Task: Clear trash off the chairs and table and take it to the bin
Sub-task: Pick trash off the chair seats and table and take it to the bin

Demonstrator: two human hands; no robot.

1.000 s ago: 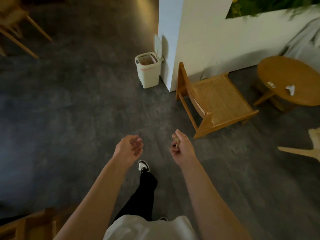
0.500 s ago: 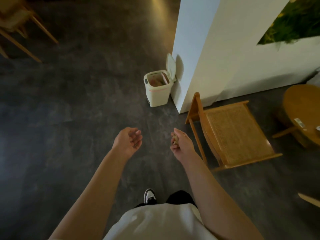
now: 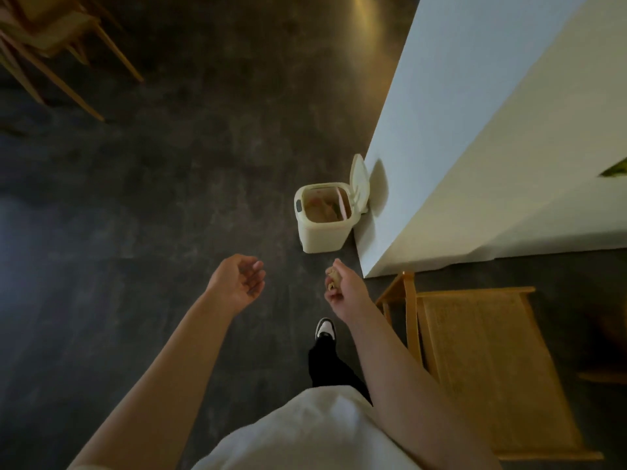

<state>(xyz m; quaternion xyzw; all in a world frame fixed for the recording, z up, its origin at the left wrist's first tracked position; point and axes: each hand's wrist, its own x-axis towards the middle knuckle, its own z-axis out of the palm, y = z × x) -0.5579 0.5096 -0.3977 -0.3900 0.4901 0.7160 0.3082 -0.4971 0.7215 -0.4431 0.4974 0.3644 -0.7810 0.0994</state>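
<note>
A small cream bin stands on the dark floor against the corner of a white wall, its lid flipped up and some paper visible inside. My right hand is closed around a small crumpled brownish piece of trash, a short way in front of the bin and below it in view. My left hand hangs to the left with fingers loosely curled and nothing in it.
A wooden chair with a woven seat stands just right of my right arm. The white wall fills the upper right. More wooden chairs stand at the far upper left. My shoe is on the floor between my arms.
I have walked toward the bin, which now looks larger and closer. The round table has left the view on the right. Both hands keep their pose, the right still holding the trash.
</note>
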